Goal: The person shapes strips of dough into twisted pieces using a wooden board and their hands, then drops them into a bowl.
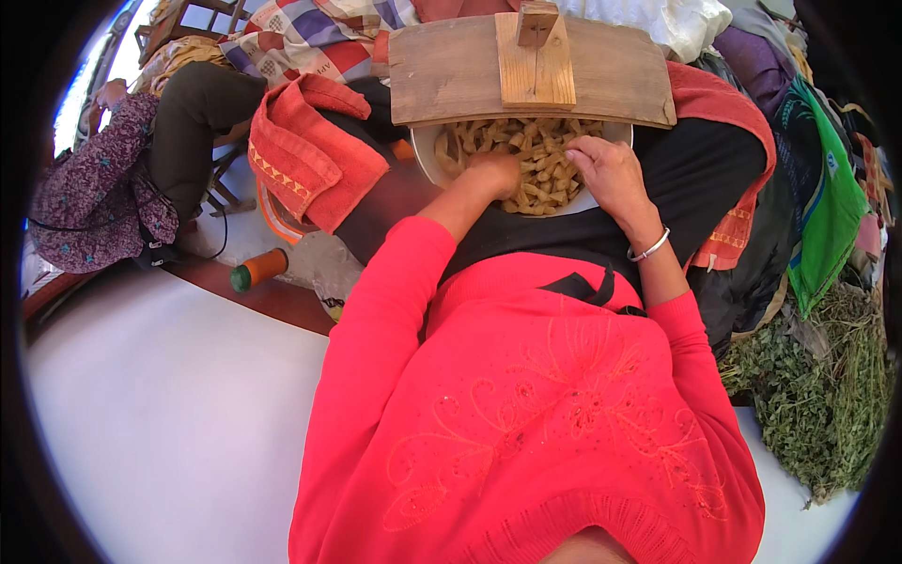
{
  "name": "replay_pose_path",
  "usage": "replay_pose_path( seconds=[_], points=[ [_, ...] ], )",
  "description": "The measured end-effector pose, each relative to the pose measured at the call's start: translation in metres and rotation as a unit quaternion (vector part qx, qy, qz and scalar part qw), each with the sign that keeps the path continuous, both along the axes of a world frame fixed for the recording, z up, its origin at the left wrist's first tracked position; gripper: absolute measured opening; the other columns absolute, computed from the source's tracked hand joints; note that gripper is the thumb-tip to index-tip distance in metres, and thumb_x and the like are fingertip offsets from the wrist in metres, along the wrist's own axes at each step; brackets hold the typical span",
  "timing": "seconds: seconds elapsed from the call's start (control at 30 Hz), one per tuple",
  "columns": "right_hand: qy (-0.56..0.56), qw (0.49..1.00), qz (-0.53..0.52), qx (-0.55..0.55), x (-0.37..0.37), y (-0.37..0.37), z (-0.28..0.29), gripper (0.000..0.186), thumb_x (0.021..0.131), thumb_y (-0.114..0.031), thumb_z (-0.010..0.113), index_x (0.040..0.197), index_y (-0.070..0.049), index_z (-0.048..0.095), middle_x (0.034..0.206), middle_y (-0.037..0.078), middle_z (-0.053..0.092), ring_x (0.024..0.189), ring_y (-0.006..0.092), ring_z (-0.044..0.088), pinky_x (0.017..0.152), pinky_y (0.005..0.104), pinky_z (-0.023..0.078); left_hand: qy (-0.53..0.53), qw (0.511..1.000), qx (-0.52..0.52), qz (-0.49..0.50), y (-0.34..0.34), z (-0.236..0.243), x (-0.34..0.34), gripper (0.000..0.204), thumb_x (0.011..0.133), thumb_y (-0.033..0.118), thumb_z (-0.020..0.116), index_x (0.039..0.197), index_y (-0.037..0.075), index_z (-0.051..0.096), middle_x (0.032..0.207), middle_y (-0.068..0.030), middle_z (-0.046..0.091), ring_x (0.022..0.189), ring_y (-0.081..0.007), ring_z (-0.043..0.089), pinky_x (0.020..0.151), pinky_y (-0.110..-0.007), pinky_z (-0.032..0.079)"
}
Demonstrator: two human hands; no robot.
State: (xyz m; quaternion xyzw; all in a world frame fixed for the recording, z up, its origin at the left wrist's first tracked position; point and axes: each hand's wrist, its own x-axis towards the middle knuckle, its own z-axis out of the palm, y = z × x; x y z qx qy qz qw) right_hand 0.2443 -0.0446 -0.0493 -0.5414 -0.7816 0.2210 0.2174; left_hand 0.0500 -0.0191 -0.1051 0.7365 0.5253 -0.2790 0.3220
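A white bowl (426, 162) rests in my lap, holding a heap of tan, knobbly pieces (550, 171) that look like peanuts in their shells. My left hand (494, 175) reaches into the left side of the heap, its fingers hidden. Over the right side of the bowl, my right hand (609, 177) is closed, thumb and fingertips pressed together; anything between them is too small to make out. A silver bangle (650, 246) circles that wrist. Across the bowl's far rim lies a wooden board (442, 75), with a lighter wooden piece (534, 80) and small block on top.
An orange-red towel (315, 155) hangs over my left knee, another red cloth (742, 150) over my right. A spool of orange thread (258, 270) lies at left. Dried green plants (827, 385) and a green cloth (827, 193) are at right. Another person (103, 183) sits far left.
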Motion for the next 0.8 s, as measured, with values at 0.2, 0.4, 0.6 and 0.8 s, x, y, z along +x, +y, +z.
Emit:
replay_pose_path(
  seconds=[0.2,0.4,0.6,0.8],
  points=[
    [0.102,0.981,-0.062,-0.152,0.000,-0.003,0.016,0.015,0.084,-0.017,0.064,0.095,-0.007,0.068,0.080,0.011,0.068,0.077,0.0294,0.064,0.077,0.0387,0.049,-0.102,0.992,0.029,0.063,-0.004,0.012,-0.006,0.024,0.083,0.021,0.059,0.093,0.000,0.067,0.093,-0.0206,0.067,0.090,-0.0321,0.066,0.076,-0.040,0.050],
    [0.257,0.963,0.068,-0.044,-0.004,-0.029,0.059,0.045,0.073,-0.016,0.075,0.116,-0.008,0.062,0.121,0.011,0.058,0.112,0.0294,0.055,0.094,0.0365,0.043,-0.407,0.892,0.069,0.182,-0.054,0.154,-0.019,0.024,0.090,0.019,0.055,0.078,-0.002,0.054,0.068,-0.0168,0.053,0.064,-0.0345,0.052,0.060,-0.039,0.042],
    [0.213,0.953,0.211,-0.044,-0.016,-0.054,0.107,0.016,0.076,-0.014,0.072,0.082,-0.006,0.059,0.093,0.007,0.062,0.094,0.0260,0.060,0.098,0.0434,0.038,-0.672,0.736,0.071,-0.035,-0.094,0.251,-0.032,0.027,0.084,0.015,0.065,0.065,0.004,0.049,0.059,-0.0074,0.045,0.050,-0.0254,0.045,0.046,-0.036,0.032],
    [0.226,0.964,0.090,-0.104,0.026,-0.066,0.124,0.010,0.078,-0.008,0.069,0.075,-0.003,0.060,0.071,0.005,0.060,0.067,0.0184,0.059,0.077,0.0326,0.047,-0.839,0.541,-0.003,-0.068,-0.085,0.278,-0.088,0.042,0.091,0.028,0.063,0.059,0.006,0.049,0.052,-0.0013,0.043,0.037,-0.0138,0.034,0.037,-0.030,0.021]
  ],
)
